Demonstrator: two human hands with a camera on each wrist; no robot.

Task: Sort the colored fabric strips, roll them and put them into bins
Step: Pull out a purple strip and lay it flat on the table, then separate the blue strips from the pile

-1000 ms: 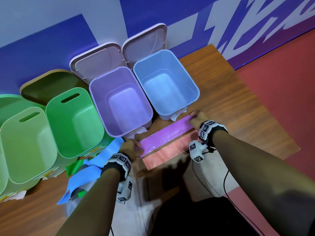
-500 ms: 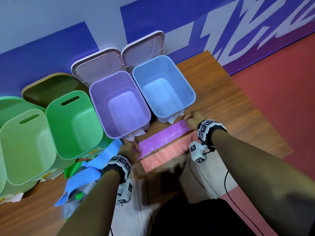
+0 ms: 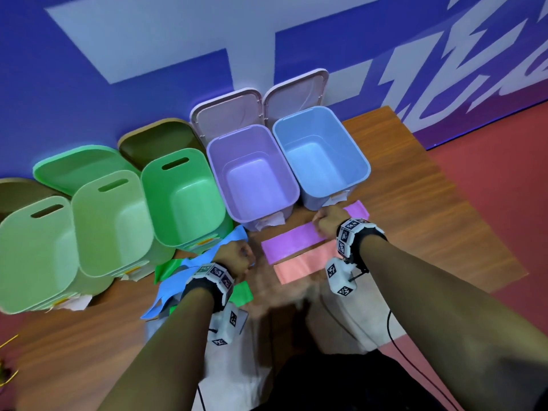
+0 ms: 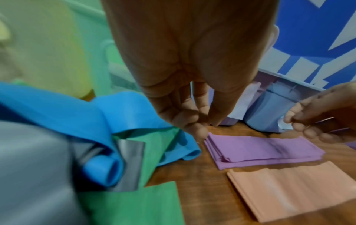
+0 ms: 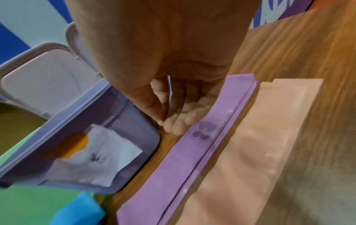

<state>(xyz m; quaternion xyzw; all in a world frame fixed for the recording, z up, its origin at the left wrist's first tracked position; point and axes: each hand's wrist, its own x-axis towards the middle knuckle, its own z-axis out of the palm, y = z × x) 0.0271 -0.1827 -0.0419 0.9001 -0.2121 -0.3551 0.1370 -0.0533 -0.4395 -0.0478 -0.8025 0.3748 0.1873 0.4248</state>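
A wooden table (image 3: pixel 415 179) stands against a wall (image 3: pixel 118 40) painted blue with large white shapes; red floor (image 3: pixel 504 188) lies to its right. Along the wall side sit 3 green bins (image 3: pixel 112 221), a purple bin (image 3: pixel 252 179) and a light blue bin (image 3: pixel 320 155), all open. In front of them a stack of purple strips (image 3: pixel 292 241) lies flat, with a stack of peach strips (image 3: pixel 302 266) just beside it on the near side. The right hand (image 3: pixel 330 222) hovers over the purple stack, fingers loosely curled, holding nothing. The left hand (image 3: pixel 234 258) hangs by the stack's left end, fingers relaxed, beside a loose heap of blue strips (image 4: pixel 80 115) and green strips (image 4: pixel 134 202).
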